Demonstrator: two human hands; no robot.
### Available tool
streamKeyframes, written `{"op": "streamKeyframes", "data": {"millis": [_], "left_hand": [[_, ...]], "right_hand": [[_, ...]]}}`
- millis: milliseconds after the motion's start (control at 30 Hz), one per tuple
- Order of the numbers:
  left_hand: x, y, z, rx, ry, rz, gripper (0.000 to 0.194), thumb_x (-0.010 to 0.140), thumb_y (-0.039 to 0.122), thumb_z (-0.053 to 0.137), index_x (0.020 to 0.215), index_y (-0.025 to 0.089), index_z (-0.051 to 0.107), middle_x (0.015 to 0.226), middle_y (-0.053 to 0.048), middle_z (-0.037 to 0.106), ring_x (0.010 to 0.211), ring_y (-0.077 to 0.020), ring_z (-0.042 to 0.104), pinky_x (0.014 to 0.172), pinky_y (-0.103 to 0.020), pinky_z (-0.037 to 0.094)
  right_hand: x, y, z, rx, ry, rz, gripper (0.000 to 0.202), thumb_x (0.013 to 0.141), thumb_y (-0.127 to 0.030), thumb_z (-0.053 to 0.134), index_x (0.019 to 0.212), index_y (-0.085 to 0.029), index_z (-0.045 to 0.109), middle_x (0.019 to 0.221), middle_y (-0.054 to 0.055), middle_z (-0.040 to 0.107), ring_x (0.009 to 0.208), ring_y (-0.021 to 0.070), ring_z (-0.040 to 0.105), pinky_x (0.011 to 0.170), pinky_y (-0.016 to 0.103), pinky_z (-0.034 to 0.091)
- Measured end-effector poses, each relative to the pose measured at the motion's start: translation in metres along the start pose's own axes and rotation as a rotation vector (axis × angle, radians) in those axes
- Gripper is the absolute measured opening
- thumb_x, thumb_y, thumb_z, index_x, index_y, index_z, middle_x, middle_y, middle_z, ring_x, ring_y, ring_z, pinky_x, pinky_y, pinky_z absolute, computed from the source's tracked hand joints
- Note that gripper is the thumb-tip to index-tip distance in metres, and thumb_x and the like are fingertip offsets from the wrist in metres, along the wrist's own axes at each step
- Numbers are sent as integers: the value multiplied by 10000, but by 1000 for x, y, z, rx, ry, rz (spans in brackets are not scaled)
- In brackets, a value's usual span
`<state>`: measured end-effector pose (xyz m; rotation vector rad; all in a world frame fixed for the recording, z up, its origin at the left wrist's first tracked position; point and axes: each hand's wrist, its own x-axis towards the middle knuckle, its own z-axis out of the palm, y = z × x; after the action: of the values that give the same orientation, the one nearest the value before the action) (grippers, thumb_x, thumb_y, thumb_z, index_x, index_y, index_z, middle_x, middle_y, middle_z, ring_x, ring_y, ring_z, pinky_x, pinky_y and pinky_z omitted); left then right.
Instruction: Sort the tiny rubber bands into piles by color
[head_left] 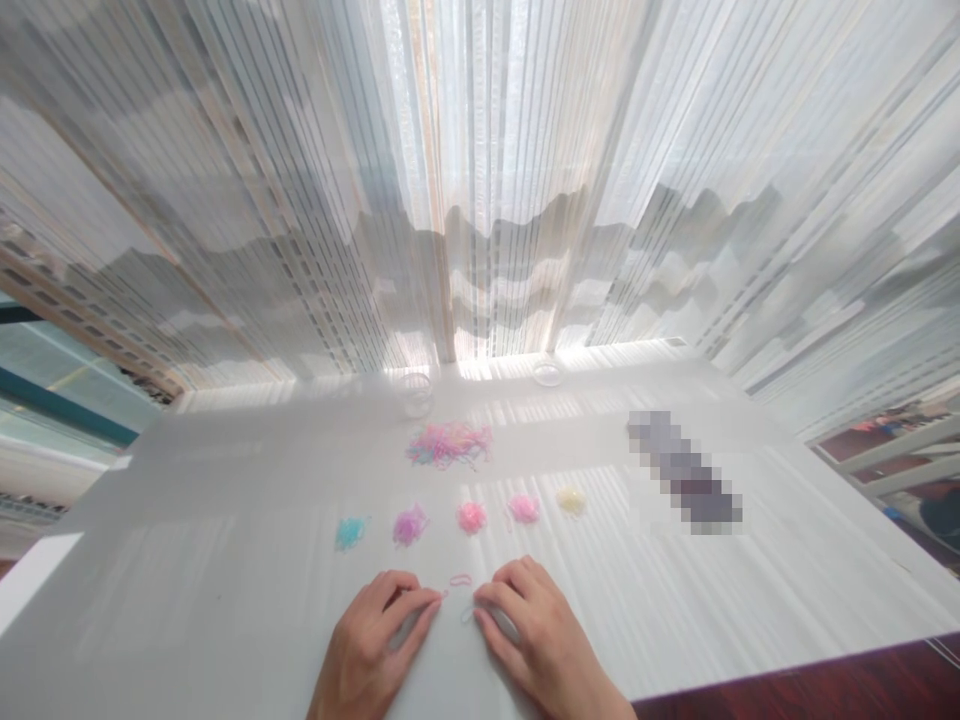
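My left hand (375,635) rests low over the white table, thumb and forefinger pinched on a small pink rubber band (445,594), of which only a tip shows. Opposite it, my right hand (538,622) pinches a pale bluish rubber band (466,614). Between the fingertips, slightly farther off, a loose pink rubber band (460,580) lies on the table. Beyond the hands runs a row of small rubber-band piles: blue (350,532), purple (410,524), coral pink (472,516), light pink (524,509) and pale yellow (571,501).
A larger heap of mixed-colour bands (448,444) lies behind the row. Clear round containers (416,395) and a clear ring-like dish (547,374) stand near the back edge. To the right is a blurred-out dark object (686,472). Sheer striped curtains (480,200) hang behind the table (225,560).
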<state>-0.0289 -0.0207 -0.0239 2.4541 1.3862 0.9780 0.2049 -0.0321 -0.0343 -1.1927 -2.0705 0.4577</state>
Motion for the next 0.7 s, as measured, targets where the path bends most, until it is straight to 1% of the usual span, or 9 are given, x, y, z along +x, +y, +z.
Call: {"op": "streamKeyframes", "data": {"millis": [133,300,500,700], "left_hand": [[0,1,-1,-22,10,6,161,1021,277,589,987,224,738,886,-35,685,786,-168,706,714,-260,601],[2,2,-2,-27,-25,0,199,1038,263,559,957,225,736,878,-33,686,762,-162,695,692,-259,587],[4,3,-2,-16,-15,-11,247,1056,272,521,919,220,720,867,-33,701,737,-161,695,681,-262,584],[0,2,-3,-55,-16,-51,259,1075,300,485,910,211,664,854,-39,712,698,-157,670,652,-260,562]], "right_hand": [[-1,0,0,26,-4,15,164,914,-74,654,985,-223,654,906,33,655,823,210,617,728,336,546],[-1,0,0,29,-7,12,153,925,-77,653,979,-220,655,904,35,653,819,205,604,729,336,532],[1,0,-2,-3,-22,6,127,943,-89,634,965,-214,641,889,29,654,809,200,599,718,332,519],[2,-2,-7,-34,-33,-11,128,947,-87,620,947,-214,626,864,29,654,792,202,606,707,328,505]]}}
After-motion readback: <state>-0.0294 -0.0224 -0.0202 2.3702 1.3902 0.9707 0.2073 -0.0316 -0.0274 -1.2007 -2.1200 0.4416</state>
